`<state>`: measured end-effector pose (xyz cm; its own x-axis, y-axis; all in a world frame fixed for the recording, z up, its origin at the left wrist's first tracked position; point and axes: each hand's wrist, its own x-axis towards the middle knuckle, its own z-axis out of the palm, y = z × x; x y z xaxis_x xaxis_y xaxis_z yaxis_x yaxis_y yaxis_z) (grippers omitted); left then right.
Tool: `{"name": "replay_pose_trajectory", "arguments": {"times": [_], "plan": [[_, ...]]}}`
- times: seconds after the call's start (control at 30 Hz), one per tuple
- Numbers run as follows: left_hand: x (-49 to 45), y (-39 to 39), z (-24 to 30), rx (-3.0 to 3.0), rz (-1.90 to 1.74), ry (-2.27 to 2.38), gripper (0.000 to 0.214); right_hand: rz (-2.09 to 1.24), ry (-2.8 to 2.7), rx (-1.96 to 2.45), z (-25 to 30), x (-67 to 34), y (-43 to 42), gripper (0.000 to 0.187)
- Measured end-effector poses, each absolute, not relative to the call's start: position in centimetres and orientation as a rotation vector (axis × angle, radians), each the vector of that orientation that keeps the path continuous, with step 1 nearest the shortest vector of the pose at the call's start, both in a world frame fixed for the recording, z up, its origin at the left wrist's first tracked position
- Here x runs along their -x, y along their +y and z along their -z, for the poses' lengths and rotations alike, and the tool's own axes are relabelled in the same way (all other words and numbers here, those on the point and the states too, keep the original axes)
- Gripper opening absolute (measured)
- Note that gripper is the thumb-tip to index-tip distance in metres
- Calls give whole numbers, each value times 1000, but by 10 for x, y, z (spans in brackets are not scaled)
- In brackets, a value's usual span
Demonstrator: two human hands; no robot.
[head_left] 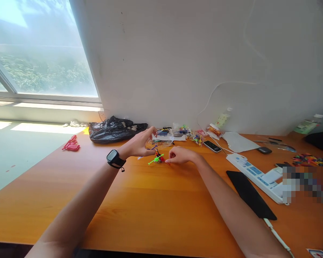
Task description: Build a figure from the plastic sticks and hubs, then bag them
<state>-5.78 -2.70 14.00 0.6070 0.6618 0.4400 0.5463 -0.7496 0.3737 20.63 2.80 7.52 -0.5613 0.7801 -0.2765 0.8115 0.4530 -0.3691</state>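
Note:
A small plastic toy (157, 159) stands on the wooden table, with a bright green bar across its front and red and dark parts behind. My right hand (181, 154) is at its right side, thumb and fingers pinched together on the red part. Over the toy's left side arches my left hand (140, 144), a black watch on its wrist. Its thumb and fingers are spread apart, the thumb close to the top of the toy. A blue and whitish stick-like piece (148, 152) lies partly behind the left thumb.
Behind the hands lie a black plastic bag (113, 130) and clear packets of coloured parts (181, 131). A pink-red piece (71, 144) lies at left. On the right are a black-and-white device (212, 146), a power strip (254, 175) and a black flat pad (250, 195) with a cable.

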Motion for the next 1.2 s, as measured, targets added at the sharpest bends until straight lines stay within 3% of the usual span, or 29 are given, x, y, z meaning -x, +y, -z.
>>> {"name": "replay_pose_trajectory", "arguments": {"times": [0.23, 0.4, 0.6, 0.83, 1.2], "plan": [[59, -28, -141, -2631, -833, 1019, 42, 876, 2555, -1359, -79, -216, 30, 21], [59, -27, -142, -2628, -814, 1022, 44, 887, 2606, -1451, -116, -245, 27, 24], [58, -28, -143, -2647, -830, 1015, 44, 672, 2956, -1755, -172, -272, -4, 34], [58, -29, -142, -2641, -840, 983, 47, 962, 3353, -1765, -221, -269, -64, 33], [44, -38, -144, -2692, -846, 855, 51, -99, 3501, -1354, -199, -197, -79, 19]]}}
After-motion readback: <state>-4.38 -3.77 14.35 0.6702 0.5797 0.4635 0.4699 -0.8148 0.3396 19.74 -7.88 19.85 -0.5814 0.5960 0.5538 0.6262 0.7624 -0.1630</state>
